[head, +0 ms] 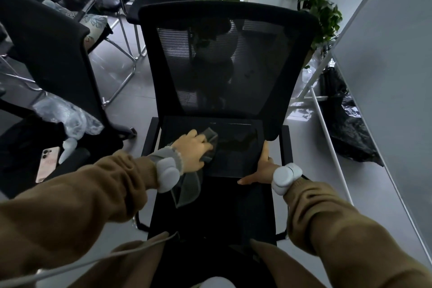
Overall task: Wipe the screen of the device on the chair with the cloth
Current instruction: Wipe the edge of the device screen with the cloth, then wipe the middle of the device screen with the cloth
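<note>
Device (236,149): flat, rigid dark slab with a glossy glass screen, lying on the black seat of the mesh-backed chair (233,65), close under the backrest. Probably slippery and scratch-prone; best steadied by its edges. Cloth (211,137): thin, grey, limp, spread over the screen's left part under the left hand (194,149), whose fingers seem flat and pressing. Right hand (261,170): straight fingers and thumb bracing the near right corner.

Your left hand (194,149) hides the cloth's (211,134) middle and the tablet's (236,154) left screen area; your sleeve (93,189) cuts off the phone (48,161).
</note>
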{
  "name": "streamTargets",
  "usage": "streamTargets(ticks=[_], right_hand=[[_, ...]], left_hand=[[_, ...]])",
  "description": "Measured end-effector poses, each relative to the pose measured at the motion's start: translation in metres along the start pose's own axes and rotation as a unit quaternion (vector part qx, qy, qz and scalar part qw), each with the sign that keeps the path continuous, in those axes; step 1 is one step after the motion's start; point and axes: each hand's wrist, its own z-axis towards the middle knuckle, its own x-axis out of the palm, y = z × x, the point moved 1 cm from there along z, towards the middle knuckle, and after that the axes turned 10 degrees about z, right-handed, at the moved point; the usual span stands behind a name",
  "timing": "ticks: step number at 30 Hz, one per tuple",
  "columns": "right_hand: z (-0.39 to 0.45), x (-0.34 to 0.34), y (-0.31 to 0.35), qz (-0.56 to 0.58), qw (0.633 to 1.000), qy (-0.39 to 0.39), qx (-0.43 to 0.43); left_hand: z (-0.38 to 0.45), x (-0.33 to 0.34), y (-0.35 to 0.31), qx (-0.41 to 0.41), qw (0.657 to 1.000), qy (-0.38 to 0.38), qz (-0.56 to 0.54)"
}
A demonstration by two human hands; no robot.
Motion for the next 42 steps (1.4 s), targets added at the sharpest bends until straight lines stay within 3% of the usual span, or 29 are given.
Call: streamTargets(ticks=[8,32,42], right_hand=[[-0.003,0.002,-0.003,0.002,1.0,0.0,-0.001],[0.006,-0.004,0.003,-0.009,1.0,0.006,0.006],[0.004,-0.001,0.0,-0.019,1.0,0.006,0.007]], left_hand=[[-0.034,0.018,-0.021,0.069,0.997,0.026,-0.019],[0.074,-0.03,0.027,-0.145,0.985,-0.058,-0.078],[0.056,-0.021,0.019,-0.107,0.99,0.007,-0.089]])
